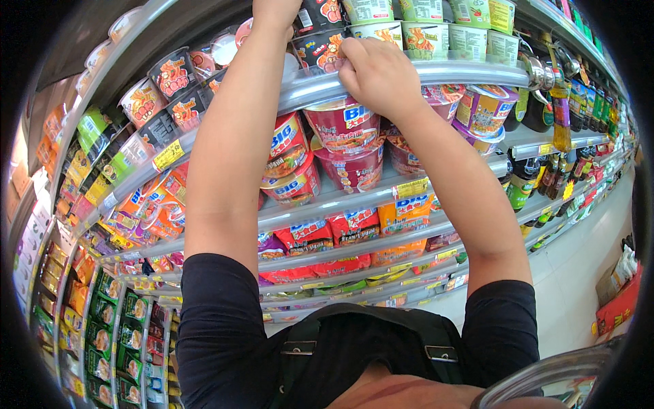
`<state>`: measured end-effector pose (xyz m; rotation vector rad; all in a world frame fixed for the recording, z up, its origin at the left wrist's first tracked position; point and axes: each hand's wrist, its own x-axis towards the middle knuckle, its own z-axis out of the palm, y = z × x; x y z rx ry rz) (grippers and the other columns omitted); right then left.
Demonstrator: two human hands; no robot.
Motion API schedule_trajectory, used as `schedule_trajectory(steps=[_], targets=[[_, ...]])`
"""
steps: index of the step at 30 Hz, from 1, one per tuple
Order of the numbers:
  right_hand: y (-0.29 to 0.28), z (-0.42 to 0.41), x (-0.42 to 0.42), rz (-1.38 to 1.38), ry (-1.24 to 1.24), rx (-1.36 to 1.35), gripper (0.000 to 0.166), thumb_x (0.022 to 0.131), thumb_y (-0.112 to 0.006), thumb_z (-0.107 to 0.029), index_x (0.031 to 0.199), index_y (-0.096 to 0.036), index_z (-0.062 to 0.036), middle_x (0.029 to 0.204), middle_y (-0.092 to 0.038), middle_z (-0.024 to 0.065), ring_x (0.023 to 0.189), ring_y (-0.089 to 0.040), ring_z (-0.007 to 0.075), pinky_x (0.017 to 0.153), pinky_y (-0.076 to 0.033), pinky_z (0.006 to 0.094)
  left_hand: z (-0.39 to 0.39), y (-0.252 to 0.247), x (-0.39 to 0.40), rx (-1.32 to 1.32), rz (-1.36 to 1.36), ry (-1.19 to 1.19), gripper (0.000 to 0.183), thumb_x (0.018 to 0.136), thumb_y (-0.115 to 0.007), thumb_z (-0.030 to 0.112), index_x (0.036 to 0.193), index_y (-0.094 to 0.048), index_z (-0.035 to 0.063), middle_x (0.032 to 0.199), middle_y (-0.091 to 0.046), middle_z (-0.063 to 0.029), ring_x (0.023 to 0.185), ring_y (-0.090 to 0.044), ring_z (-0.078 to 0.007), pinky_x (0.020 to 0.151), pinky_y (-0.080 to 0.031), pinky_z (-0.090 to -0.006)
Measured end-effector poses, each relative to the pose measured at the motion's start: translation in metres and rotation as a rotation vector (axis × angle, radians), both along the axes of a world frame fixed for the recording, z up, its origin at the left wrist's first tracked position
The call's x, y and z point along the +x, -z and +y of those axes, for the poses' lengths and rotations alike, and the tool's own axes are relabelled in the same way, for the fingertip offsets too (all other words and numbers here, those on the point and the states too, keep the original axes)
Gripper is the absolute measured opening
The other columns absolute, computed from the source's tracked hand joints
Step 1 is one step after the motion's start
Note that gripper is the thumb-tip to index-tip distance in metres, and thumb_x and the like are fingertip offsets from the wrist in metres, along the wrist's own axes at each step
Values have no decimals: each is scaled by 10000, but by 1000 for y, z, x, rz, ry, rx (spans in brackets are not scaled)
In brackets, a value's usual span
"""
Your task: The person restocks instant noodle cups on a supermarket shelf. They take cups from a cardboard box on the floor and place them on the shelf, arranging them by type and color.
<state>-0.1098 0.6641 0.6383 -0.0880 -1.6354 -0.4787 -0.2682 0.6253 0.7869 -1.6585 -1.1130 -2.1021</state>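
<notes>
My left hand (278,13) reaches up to the top of the picture, beside stacked black noodle cups (321,51); its fingers are cut off by the frame, so its hold is hidden. My right hand (383,71) is curled over the clear front rail (470,73) of the upper shelf. Its fingertips are next to the lower black cup. White-and-green noodle cups (425,40) stand stacked behind and to the right of that hand. Beneath it, large maroon instant-noodle bowls (347,128) sit two high on the shelf below, with red bowls (288,174) to their left.
More cups (175,74) and lidded tubs fill the upper shelf at left. Bagged noodles (306,237) line lower shelves. Oil and sauce bottles (523,179) stand at right, one small bottle (560,112) hanging at the shelf front. A red carton (618,301) lies on the floor (557,276).
</notes>
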Motion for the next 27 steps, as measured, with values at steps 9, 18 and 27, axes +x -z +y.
schedule_trajectory(steps=[9, 18, 27], targets=[[1, 1, 1, -45, 18, -58, 148, 897, -604, -174, 1009, -606, -77, 883, -673, 146, 852, -657, 382, 776, -509, 497, -7, 11, -1, 26, -18, 79, 596, 964, -742, 273, 1391, -498, -63, 1253, -653, -194, 1111, -629, -239, 974, -501, -351], [1, 2, 2, -40, 29, -49, 153, 910, -587, -168, 1030, -622, -80, 890, -672, 140, 865, -653, 364, 765, -499, 498, -181, 55, -63, -264, 924, -965, 328, 903, -737, 206, 1213, -730, 98, 1076, -738, -155, 962, -725, -288, 832, -557, -390], [3, -6, 11, -113, 100, -92, 221, 878, -626, -149, 1084, -621, -72, 950, -653, 137, 963, -663, 362, 832, -533, 465, -178, 62, -75, -756, 605, -920, 354, 940, -685, 278, 1198, -684, 34, 929, -753, -177, 881, -737, -342, 800, -575, -436]])
